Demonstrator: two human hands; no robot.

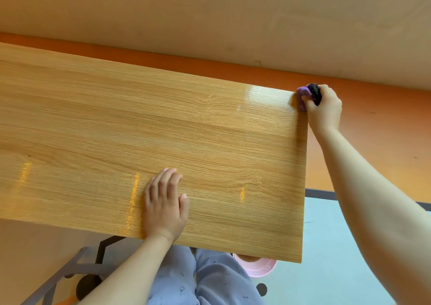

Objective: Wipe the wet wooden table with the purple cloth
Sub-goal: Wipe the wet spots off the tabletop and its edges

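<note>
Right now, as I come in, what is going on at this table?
A person is wiping the wooden table. The right hand grips the bunched purple cloth at the table's far right corner, right on the edge. The left hand lies flat, fingers straight, on the top near the front edge. The surface beside the cloth shines, perhaps wet. A pink basin shows below the near right corner.

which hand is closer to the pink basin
Left: left hand flat by the table's near edge, left of the pink basin; right hand grips purple cloth at far corner.
</note>
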